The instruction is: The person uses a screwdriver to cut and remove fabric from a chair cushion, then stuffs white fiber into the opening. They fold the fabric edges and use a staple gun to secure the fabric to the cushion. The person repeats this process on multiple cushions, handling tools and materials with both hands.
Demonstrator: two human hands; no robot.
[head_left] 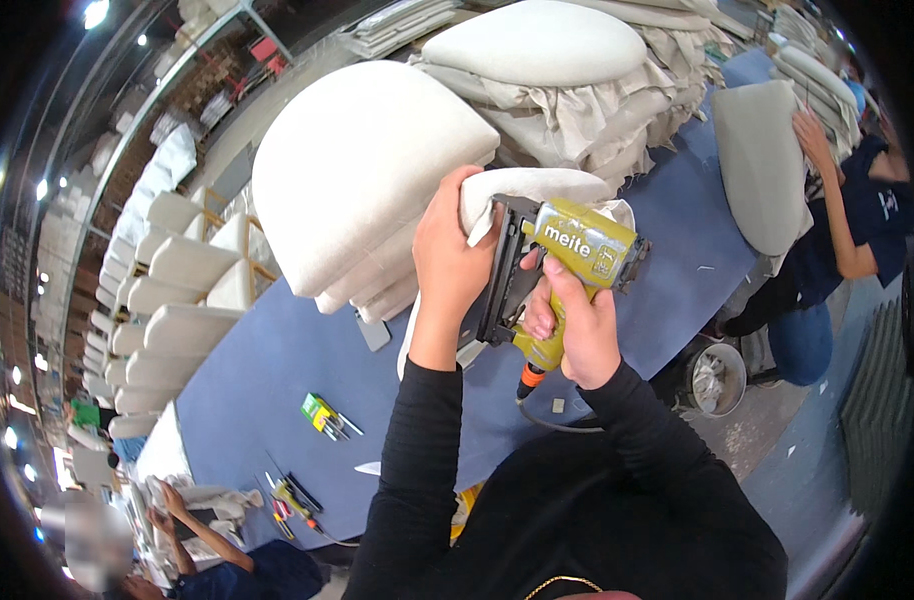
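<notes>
In the middle of the head view, my right hand (584, 320) is wrapped round the handle of a yellow-green pneumatic staple gun (584, 240). An air hose with an orange fitting (531, 377) runs from its lower end. The gun's black nose and magazine lie against a cream upholstered cushion (532, 184), partly hidden behind it. My left hand (450, 265) grips the cushion's left side, fingers bent over its fabric edge beside the gun. Just left of that hand, a stack of large cream padded seats (362, 170) rests on the blue table.
The blue table (257, 385) bears a green box of staples (320, 412), hand tools and a second gun (295, 497). Draped cream covers (587, 125) pile at the back. Co-workers (842, 215) stand right and lower left. A bucket (717, 380) is at right, chairs (187, 270) at left.
</notes>
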